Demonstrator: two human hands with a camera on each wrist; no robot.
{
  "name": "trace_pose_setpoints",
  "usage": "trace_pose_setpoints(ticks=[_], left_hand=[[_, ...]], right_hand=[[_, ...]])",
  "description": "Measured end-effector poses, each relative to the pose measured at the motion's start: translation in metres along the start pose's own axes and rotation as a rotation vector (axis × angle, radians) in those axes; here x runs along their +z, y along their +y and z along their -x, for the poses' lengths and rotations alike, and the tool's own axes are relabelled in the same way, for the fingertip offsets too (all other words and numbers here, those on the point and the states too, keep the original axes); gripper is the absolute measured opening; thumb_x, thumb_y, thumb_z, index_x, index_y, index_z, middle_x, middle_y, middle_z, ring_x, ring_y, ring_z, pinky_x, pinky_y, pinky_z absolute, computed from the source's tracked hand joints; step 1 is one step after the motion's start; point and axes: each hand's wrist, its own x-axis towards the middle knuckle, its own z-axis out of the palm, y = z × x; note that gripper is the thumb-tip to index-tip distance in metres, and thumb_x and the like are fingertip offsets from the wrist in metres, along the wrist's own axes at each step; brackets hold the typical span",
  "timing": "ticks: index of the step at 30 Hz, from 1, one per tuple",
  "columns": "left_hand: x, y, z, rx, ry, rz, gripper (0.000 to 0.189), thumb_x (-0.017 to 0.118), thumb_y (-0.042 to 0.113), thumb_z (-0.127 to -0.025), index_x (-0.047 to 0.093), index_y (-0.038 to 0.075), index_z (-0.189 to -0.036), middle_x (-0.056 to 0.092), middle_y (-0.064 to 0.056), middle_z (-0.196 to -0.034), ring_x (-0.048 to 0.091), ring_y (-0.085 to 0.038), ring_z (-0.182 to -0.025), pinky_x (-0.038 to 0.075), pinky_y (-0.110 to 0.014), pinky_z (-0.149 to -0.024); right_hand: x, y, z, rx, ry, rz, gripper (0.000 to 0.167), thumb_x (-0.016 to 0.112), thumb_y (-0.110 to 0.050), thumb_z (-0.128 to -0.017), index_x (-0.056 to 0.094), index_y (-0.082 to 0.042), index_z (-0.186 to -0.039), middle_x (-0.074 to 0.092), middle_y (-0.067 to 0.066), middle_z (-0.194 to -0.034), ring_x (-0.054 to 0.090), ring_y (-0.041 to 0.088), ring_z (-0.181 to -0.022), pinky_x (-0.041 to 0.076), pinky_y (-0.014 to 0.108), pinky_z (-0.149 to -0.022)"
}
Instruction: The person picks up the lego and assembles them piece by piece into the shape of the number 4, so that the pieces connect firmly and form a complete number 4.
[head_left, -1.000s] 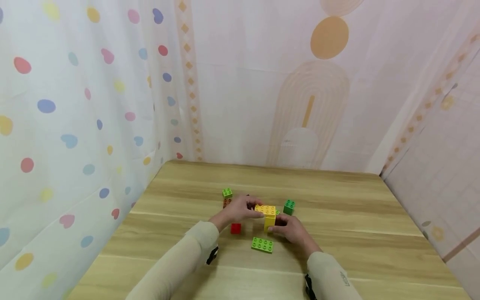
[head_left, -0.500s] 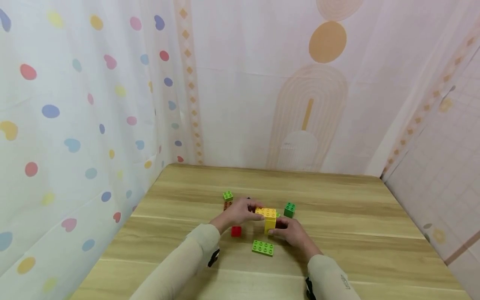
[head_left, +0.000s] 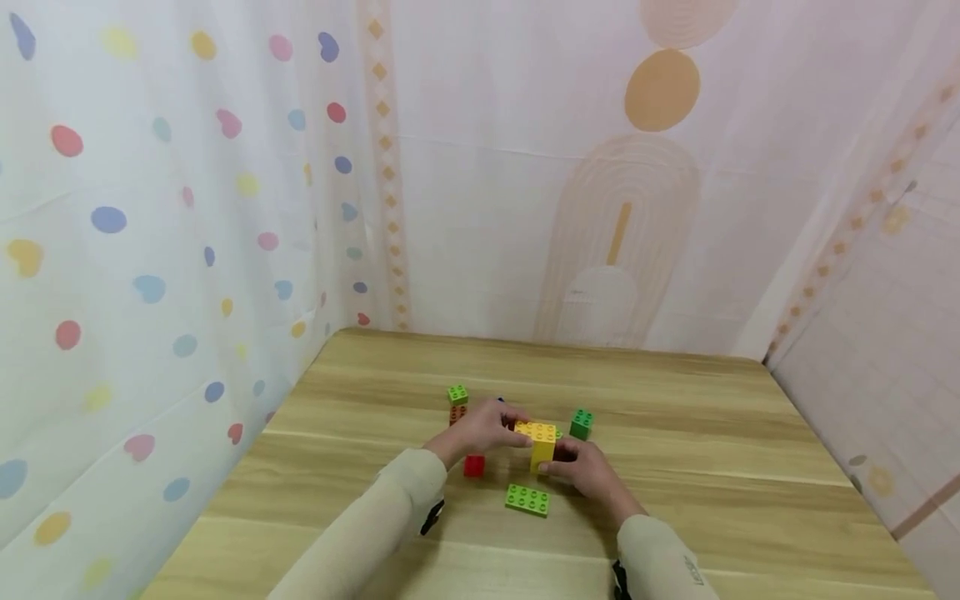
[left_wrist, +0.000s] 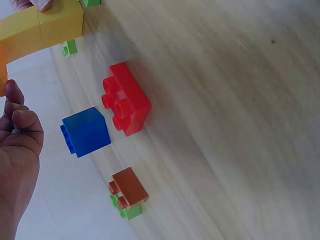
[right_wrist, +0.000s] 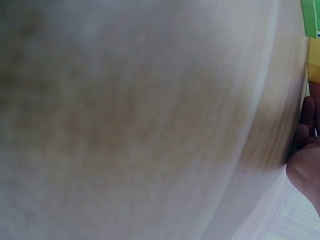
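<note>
Between both hands stands a yellow tower (head_left: 542,458) of building bricks, with a flat orange-yellow brick (head_left: 546,430) across its top and jutting out to the left. My left hand (head_left: 486,427) pinches the jutting end of that top brick between thumb and fingers. Lower down on the right side, my right hand (head_left: 587,468) grips the tower, its thumb on the near face. In the left wrist view the tower (left_wrist: 45,27) shows a seam between two yellow blocks. Only a little of the right hand (right_wrist: 307,150) shows at the edge of the right wrist view.
A lime-green brick (head_left: 527,500) lies in front of the tower, a dark green one (head_left: 581,424) behind right. Left of it are a red brick (left_wrist: 127,100), a blue brick (left_wrist: 87,132), a brown brick (left_wrist: 131,187) and a small lime brick (head_left: 457,394). Curtains surround the wooden table (head_left: 675,400).
Both hands keep their hold on the yellow bricks with hardly any movement. The whole scene has shifted slightly downward in the head view.
</note>
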Motion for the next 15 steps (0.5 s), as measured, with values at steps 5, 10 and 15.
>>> trace_pose_setpoints(ticks=[5, 10, 15], left_hand=[[-0.0017, 0.0005, -0.0002, -0.002, -0.014, -0.004, 0.033, 0.079, 0.029, -0.086, 0.074, 0.016, -0.116, 0.066, 0.007, -0.100, 0.055, -0.014, -0.087, 0.050, -0.030, -0.074], [-0.0016, 0.0007, -0.0005, -0.010, -0.009, -0.007, 0.030, 0.079, 0.029, -0.086, 0.075, 0.017, -0.114, 0.066, 0.009, -0.096, 0.056, -0.014, -0.085, 0.050, -0.030, -0.074], [-0.0017, 0.0020, 0.0002, -0.009, -0.014, -0.006, 0.030, 0.080, 0.029, -0.086, 0.075, 0.016, -0.113, 0.067, 0.008, -0.095, 0.057, -0.013, -0.085, 0.050, -0.030, -0.073]], right_hand=[[0.0012, 0.0007, 0.0000, -0.020, 0.004, 0.007, 0.038, 0.076, -0.027, -0.088, 0.069, -0.009, -0.121, 0.067, 0.002, -0.115, 0.059, 0.020, -0.106, 0.046, 0.046, -0.095], [-0.0014, 0.0014, 0.0013, -0.060, -0.024, 0.022, 0.041, 0.074, -0.029, -0.090, 0.067, -0.009, -0.125, 0.067, 0.004, -0.118, 0.059, 0.023, -0.110, 0.045, 0.049, -0.097], [-0.0058, 0.0001, 0.0026, -0.070, -0.039, 0.032, 0.045, 0.073, -0.030, -0.091, 0.064, -0.008, -0.129, 0.066, 0.007, -0.122, 0.059, 0.026, -0.113, 0.045, 0.050, -0.097]])
